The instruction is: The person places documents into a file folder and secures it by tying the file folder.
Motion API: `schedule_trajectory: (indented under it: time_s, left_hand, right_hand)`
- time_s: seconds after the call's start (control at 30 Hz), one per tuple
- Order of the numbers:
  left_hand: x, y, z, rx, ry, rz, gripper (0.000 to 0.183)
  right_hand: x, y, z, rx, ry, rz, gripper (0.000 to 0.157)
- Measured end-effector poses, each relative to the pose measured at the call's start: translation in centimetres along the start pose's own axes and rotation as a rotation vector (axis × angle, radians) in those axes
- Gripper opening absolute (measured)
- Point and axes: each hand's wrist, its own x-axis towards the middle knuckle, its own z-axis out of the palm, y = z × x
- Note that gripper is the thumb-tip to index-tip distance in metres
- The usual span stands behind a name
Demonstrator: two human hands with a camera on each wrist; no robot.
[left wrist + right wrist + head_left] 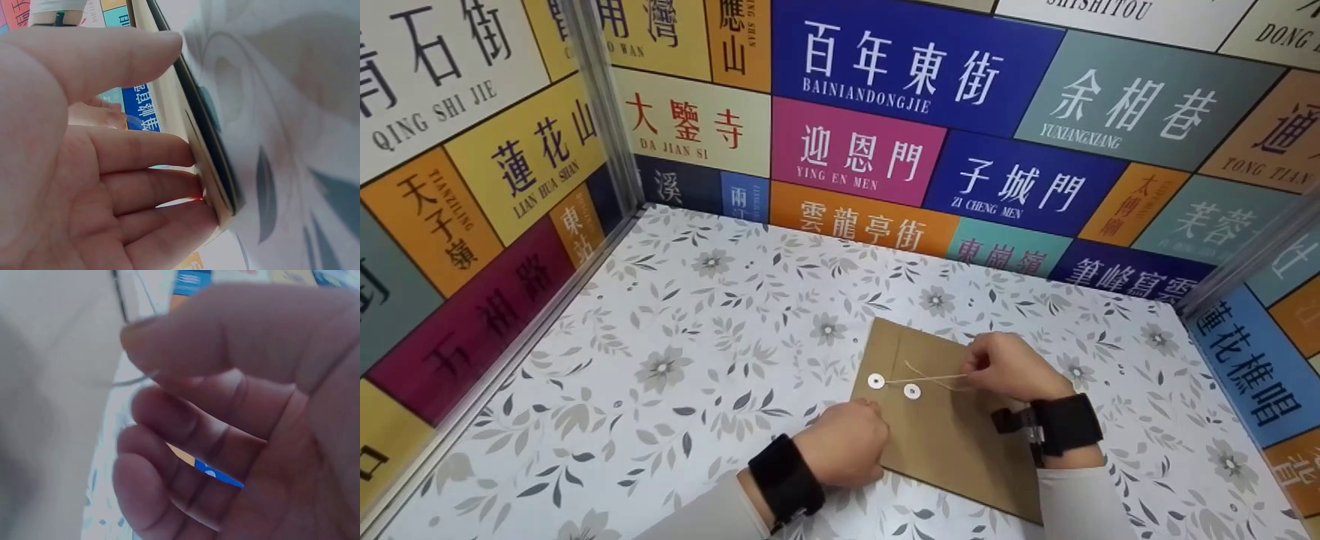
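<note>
A brown paper envelope [952,442] lies on the table, with two white round button discs [912,391] near its left end. Thin pale string [934,377] runs from the left disc across to my right hand [1009,367], which pinches it between thumb and forefinger above the envelope. In the right wrist view a loop of string [132,381] comes out under the thumb tip, and the other fingers curl loosely. My left hand [847,442] rests at the envelope's near left edge. In the left wrist view its nearly straight fingers [152,149] press against the envelope edge [211,185].
A white tablecloth [660,367] with grey flowers and leaves lies under everything. Upright panels [855,150] printed with coloured street-name signs enclose the table at the back and both sides. Both wrists wear black bands [1069,424].
</note>
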Motion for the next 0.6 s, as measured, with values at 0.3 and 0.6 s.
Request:
schedule_trajectory:
  time_s: [0.3,0.6]
  left_hand:
    - [-0.1,-0.1,0.3,-0.006,0.019,0.009,0.025]
    - [0.0,-0.3,0.3,-0.025,0.052,0.027,0.024]
  right_hand:
    - [-1.3,1.1,-2.4,0.313,-0.086,-0.134,0.005]
    - [-1.1,1.1,-2.2,0.356,-0.185,-0.159,0.009]
